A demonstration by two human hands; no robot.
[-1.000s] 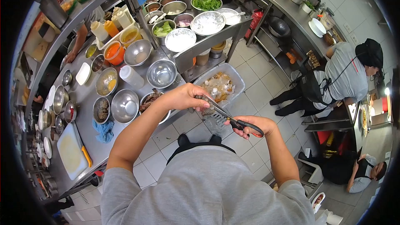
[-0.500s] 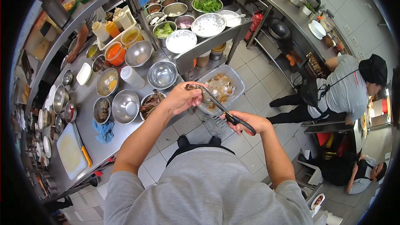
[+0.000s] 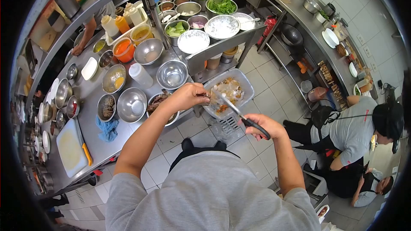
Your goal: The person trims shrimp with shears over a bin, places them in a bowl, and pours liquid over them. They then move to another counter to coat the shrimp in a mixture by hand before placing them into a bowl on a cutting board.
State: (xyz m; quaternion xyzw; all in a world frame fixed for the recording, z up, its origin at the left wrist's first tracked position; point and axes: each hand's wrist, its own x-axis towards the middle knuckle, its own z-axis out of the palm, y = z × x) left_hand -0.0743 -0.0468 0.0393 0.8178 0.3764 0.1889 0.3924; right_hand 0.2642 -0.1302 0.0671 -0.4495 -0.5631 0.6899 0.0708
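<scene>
My left hand pinches a small dark piece of food beside the near left part of a grey bin of scraps. In my right hand are black-handled scissors, whose blades point up and left over the bin, apart from the food piece. Under my left wrist, partly hidden, a metal bowl holds dark brown food. An empty steel bowl and a bowl of dark food stand further left on the steel table.
A blue cloth, a cutting board and a yellow-handled knife lie on the steel table. Ingredient bowls stand on a raised shelf ahead. One person bends at the right counter; another person is lower right.
The scissor blades have moved right, away from the food piece in my left hand, and my hands are further apart. The person at the right has shifted downward in view.
</scene>
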